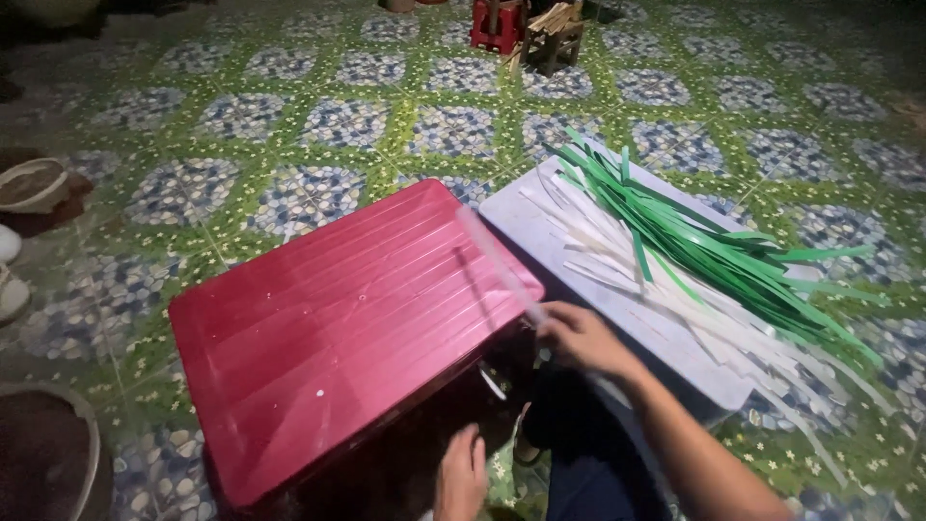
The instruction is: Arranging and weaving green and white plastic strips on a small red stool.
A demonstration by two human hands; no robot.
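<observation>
Over patterned floor tiles [289, 125]: right hand [579, 338] pinching one pale strip [497, 260], raised across red lid [338, 328]; left hand [461, 475] resting loosely curled, empty, below lid edge; green strips [714, 251] and white strips [666, 299] heaped on grey lid [540, 222] beside.

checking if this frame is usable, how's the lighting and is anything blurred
Head view: light falls on the middle, with soft glare on the red lid; corners and the lower edge sink into dark. The pale strip held by the right hand is smeared by motion; the green strips look sharper. The left hand sits in shadow.
</observation>
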